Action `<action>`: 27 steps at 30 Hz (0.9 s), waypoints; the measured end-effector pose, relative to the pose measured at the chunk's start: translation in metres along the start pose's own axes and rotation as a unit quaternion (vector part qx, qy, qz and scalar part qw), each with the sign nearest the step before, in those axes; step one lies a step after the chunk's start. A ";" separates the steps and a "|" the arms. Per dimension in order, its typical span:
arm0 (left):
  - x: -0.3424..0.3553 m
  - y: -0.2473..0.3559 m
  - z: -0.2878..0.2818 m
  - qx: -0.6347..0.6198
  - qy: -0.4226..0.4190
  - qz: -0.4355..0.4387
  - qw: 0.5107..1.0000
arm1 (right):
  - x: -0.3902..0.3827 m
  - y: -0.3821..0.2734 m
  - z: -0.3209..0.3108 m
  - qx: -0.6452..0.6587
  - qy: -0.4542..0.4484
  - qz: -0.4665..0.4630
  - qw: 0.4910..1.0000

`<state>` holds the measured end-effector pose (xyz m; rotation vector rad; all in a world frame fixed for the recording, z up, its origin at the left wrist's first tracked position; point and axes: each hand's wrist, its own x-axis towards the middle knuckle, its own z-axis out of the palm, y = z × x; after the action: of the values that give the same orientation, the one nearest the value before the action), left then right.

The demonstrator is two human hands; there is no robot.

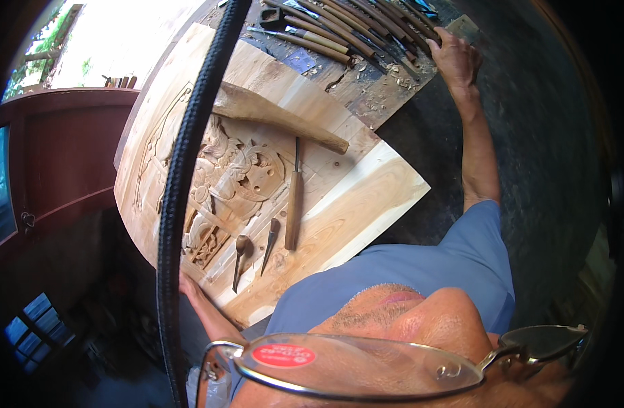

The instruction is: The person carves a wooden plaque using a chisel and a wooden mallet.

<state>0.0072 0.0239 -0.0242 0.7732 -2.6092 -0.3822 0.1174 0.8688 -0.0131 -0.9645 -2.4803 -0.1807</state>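
A carved wooden panel (248, 171) with floral relief lies angled before me. On it rest a long wooden club (284, 121), a long-handled chisel (293, 211) and two short tools (271, 238), one with a rounded knob. My left hand (187, 285) is at the panel's lower left edge, partly behind a black braided cord (193, 136), its fingers hidden. My right hand (454, 58) reaches to the right end of a row of wooden-handled chisels (346, 30), fingers bent at the handle ends; what they grip is unclear.
The workbench (366, 92) carries wood shavings, a dark block (272, 19) and a blue flat piece (299, 60). At left are an open red shutter (74, 156) and a bright opening. A dark floor (543, 170) lies right. Eyeglasses (359, 381) cross the lower view.
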 end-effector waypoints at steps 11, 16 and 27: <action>0.012 -0.007 0.010 -0.005 -0.004 -0.027 1.000 | 0.017 0.018 0.023 -0.059 -0.007 -0.037 0.998; 0.039 -0.057 0.019 0.034 0.029 0.032 0.999 | 0.023 0.019 0.039 -0.046 0.022 -0.056 0.997; -0.002 0.006 -0.015 0.044 0.006 -0.015 0.999 | 0.007 -0.022 0.028 0.078 0.023 -0.067 0.994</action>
<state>0.0130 0.0278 -0.0094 0.8413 -2.6214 -0.2709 0.0872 0.8647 -0.0330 -0.7233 -2.4762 -0.0508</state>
